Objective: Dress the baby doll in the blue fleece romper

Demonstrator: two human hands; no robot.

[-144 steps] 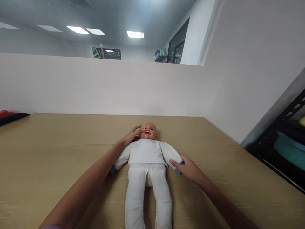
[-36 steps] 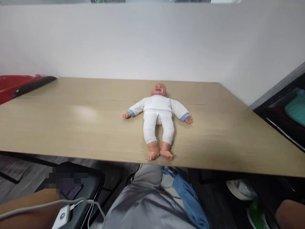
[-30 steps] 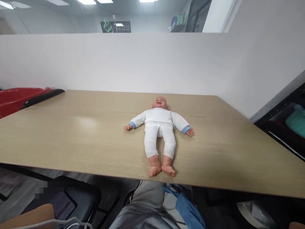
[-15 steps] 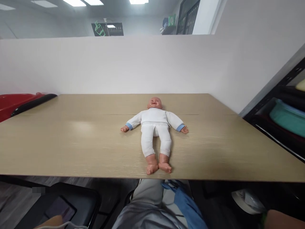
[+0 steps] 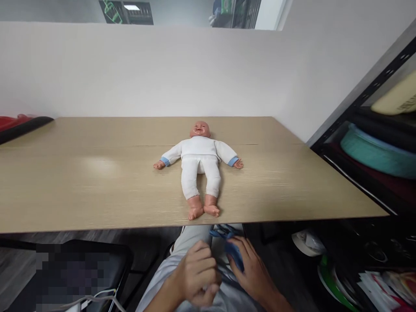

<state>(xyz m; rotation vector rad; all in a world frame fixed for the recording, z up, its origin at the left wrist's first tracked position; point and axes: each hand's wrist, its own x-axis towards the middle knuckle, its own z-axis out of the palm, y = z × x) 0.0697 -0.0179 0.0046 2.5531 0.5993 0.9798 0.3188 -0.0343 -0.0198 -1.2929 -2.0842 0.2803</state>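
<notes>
My right hand [image 5: 251, 269] is over my lap, its fingers curled round a bunched blue cloth [image 5: 234, 253]. Beside it on the left, my left hand [image 5: 199, 274] is closed with the fingers bent inward; whatever may be inside is hidden. Past the table edge, a baby doll [image 5: 199, 167] lies face up, its head toward the wall and its feet near the edge. It wears a white top and white trousers, with blue cuffs on the spread arms. Neither hand touches the doll.
The doll lies on a wooden table [image 5: 97, 190] against a white wall. Red and black items [image 5: 26, 125] rest at the left end. On the right stands a black shelf rack [image 5: 357, 104] with a teal item [image 5: 373, 151]. A black chair [image 5: 120, 255] with cables is at lower left.
The view has tilted down and turned right. Both hands have come from the lower corners to my lap, and my right hand has taken hold of the blue cloth. The doll has not moved.
</notes>
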